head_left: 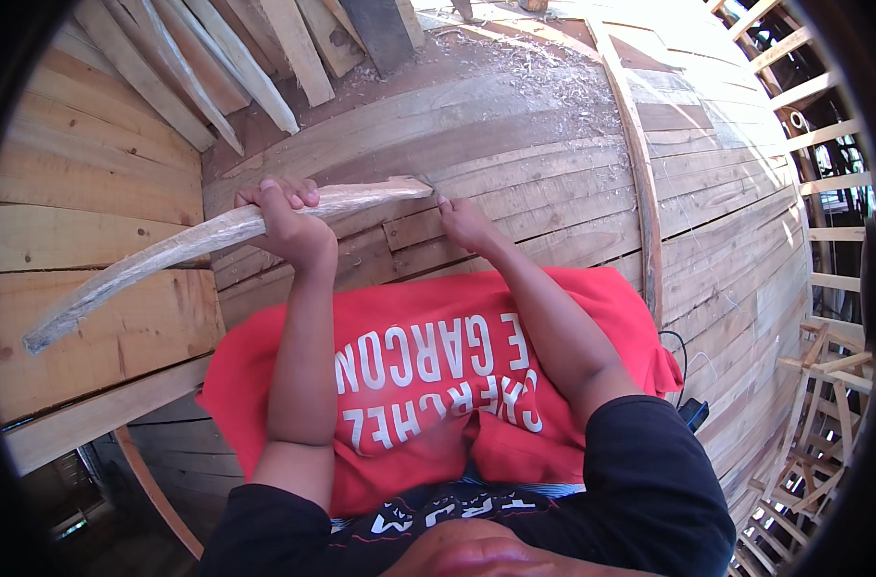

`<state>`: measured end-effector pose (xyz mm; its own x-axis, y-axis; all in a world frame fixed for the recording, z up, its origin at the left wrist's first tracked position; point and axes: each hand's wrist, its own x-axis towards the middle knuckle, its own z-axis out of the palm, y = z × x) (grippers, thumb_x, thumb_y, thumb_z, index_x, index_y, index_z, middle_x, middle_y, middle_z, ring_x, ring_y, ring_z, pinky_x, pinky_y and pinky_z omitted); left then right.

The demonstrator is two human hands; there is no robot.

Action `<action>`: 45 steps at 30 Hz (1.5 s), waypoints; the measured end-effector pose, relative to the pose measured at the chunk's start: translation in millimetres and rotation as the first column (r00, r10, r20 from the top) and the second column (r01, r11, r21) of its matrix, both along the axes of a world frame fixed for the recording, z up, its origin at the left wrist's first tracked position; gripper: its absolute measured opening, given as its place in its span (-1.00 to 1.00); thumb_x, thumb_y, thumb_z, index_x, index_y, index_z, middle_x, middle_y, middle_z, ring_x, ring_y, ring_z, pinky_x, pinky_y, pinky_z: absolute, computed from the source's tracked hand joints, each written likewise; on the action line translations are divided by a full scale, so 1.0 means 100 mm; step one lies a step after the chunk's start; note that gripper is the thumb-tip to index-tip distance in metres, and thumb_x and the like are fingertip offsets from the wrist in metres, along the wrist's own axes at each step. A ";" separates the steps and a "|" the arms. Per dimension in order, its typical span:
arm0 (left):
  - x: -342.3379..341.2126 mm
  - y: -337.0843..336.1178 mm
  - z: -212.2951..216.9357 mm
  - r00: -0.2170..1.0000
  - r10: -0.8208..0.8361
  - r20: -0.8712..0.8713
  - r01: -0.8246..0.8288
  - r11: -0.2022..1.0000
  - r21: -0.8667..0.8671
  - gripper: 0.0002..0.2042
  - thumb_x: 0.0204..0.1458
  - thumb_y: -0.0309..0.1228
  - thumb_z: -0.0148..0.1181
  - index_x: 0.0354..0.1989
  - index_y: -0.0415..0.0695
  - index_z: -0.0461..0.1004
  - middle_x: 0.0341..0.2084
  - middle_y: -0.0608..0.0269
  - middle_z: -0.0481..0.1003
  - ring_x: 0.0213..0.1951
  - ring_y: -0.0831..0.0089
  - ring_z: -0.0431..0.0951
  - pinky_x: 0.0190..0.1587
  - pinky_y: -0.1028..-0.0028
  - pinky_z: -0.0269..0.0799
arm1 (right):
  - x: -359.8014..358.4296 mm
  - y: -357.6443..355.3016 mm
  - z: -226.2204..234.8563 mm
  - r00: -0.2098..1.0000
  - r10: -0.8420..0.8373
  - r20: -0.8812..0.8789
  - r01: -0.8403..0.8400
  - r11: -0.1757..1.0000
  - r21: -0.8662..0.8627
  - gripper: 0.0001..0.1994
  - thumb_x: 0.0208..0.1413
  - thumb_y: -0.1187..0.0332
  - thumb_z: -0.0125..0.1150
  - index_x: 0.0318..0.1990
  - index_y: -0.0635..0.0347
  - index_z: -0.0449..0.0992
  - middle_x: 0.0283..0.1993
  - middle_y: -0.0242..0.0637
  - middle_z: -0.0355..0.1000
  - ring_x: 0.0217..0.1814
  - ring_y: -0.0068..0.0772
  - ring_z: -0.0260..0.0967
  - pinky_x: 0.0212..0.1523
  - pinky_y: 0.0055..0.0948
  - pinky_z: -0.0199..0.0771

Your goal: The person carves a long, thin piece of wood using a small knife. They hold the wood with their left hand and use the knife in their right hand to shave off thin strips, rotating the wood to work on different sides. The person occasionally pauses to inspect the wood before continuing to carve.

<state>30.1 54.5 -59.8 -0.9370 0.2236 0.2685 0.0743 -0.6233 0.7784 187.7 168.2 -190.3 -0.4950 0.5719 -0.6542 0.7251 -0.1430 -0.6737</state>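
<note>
A long curved piece of pale, rough-hewn wood (164, 252) slants across in front of me, its lower end at the far left and its other end near the middle. Around its upper middle wraps my left hand (286, 219), fingers closed over it. My right hand (467, 227) is closed in a pinch just beside the piece's right end. A thin dark bit shows between that end and my fingertips, too small to name. Over my lap lies a red cloth (438, 298) with white lettering, beneath both forearms.
Rough boards and curved offcuts (255, 67) lean against a plank wall (92, 207) at the upper left. Wood shavings (553, 111) litter the plank floor (553, 221) ahead. A narrow batten (635, 154) crosses it on my right. Slatted wooden framework (823, 394) stands at the far right.
</note>
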 end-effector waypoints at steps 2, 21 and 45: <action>-0.03 0.00 0.02 1.000 0.026 -0.015 -0.026 1.000 -0.003 -0.81 0.03 -0.60 -0.02 -0.50 -0.06 0.12 -0.75 0.33 0.20 -0.70 0.55 0.21 -0.58 0.45 0.28 | -0.06 -0.03 0.11 0.995 0.059 -0.076 -0.051 0.994 0.095 -0.45 0.40 0.02 -0.26 -0.27 0.43 0.45 -0.45 0.04 0.45 -0.32 0.02 0.47 -0.17 -0.01 0.39; -0.22 -0.01 0.06 0.964 0.231 0.135 -0.207 0.964 -0.167 -0.84 -0.06 -0.61 -0.02 -0.51 -0.07 0.16 -0.73 0.36 0.15 -0.67 0.49 0.21 -0.51 0.38 0.24 | -0.22 -0.30 0.29 0.961 0.150 -0.234 -0.057 0.929 0.365 -0.40 0.39 0.00 -0.29 -0.31 0.44 0.49 -0.35 0.24 0.49 -0.21 0.23 0.51 -0.09 0.01 0.43; -0.36 -0.06 0.00 0.985 0.071 0.160 -0.051 0.991 -0.126 -0.87 0.02 -0.59 0.02 -0.38 -0.13 0.19 -0.66 0.26 0.26 -0.59 0.49 0.32 -0.41 0.35 0.40 | -0.21 -0.12 0.22 0.974 0.096 -0.206 -0.055 0.979 0.197 -0.51 0.35 -0.01 -0.06 -0.32 0.33 0.43 -0.60 -0.34 0.28 -0.58 -0.46 0.28 -0.53 -0.32 0.32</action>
<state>-6.4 48.7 -59.7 -0.9788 0.1861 0.0851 -0.0251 -0.5221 0.8525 166.7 156.2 -168.4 -0.6580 0.6303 -0.4120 0.5650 0.0515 -0.8235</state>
